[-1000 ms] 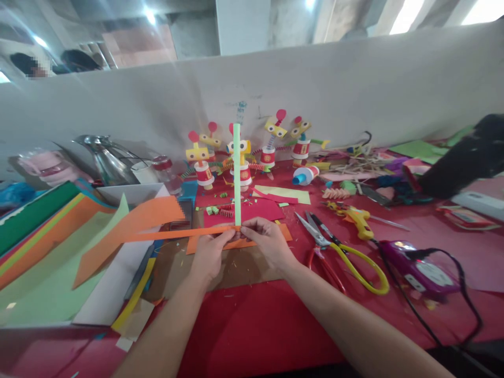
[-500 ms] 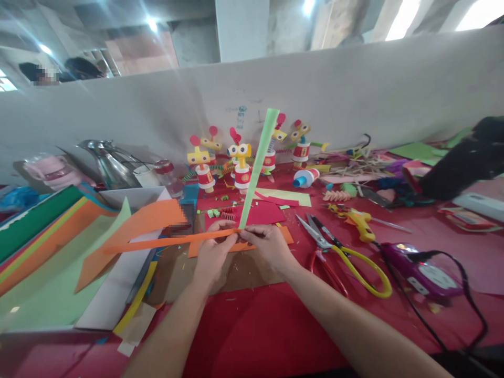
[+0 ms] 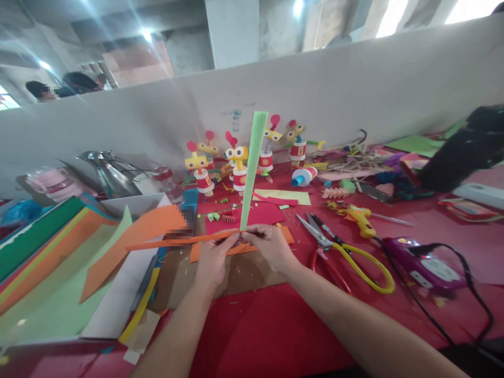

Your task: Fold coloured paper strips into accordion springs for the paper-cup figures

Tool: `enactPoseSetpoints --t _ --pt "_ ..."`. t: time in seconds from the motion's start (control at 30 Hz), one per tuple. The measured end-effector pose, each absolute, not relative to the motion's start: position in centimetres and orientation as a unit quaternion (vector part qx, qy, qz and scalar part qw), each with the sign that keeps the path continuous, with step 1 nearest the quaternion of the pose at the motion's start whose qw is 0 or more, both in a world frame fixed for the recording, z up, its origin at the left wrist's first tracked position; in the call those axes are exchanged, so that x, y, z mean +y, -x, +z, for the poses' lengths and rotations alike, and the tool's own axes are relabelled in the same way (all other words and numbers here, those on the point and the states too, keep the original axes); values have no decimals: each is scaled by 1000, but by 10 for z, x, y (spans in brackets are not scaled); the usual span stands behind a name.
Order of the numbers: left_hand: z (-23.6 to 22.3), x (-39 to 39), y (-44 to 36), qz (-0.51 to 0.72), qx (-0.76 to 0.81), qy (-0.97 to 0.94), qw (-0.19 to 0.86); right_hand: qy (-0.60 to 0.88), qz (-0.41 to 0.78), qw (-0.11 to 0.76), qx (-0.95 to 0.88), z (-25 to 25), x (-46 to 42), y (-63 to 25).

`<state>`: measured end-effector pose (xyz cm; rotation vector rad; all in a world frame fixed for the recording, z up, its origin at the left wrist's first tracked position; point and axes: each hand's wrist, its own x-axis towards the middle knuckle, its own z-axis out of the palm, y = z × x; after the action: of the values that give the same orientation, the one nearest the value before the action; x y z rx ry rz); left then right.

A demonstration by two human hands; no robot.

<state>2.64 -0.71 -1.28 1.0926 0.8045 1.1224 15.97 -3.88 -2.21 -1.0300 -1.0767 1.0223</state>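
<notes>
My left hand (image 3: 212,257) and my right hand (image 3: 268,244) meet fingertip to fingertip over the middle of the red table (image 3: 260,325). Both pinch the joint of two paper strips. A light green strip (image 3: 252,168) rises steeply from my fingers, leaning slightly right. An orange strip (image 3: 177,240) runs out to the left from the same pinch. Under my hands lies a brown cardboard sheet (image 3: 236,273) with another orange piece (image 3: 283,233) on it.
Several paper-cup robot figures (image 3: 236,168) stand at the back by a white partition (image 3: 354,94). Yellow-handled scissors (image 3: 350,257), red-handled scissors, a yellow glue gun (image 3: 360,218) and a purple power strip (image 3: 421,260) lie at right. Coloured paper sheets (image 3: 51,252) and a kettle (image 3: 108,170) sit at left.
The green strip swung from upright to leaning right, then back nearer to upright. The orange strip's free end shifted a little. Both hands stayed pinched at the joint.
</notes>
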Motion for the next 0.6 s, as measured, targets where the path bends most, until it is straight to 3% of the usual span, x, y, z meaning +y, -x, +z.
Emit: enactPoseSetpoints --t 0.33,0.6 --pt "-14 -8 -28 500 372 -507 596 461 447 592 -488 -20 -39 -162" --pt "-15 -3 -23 487 374 -523 591 494 310 522 -621 -14 -41 -168"
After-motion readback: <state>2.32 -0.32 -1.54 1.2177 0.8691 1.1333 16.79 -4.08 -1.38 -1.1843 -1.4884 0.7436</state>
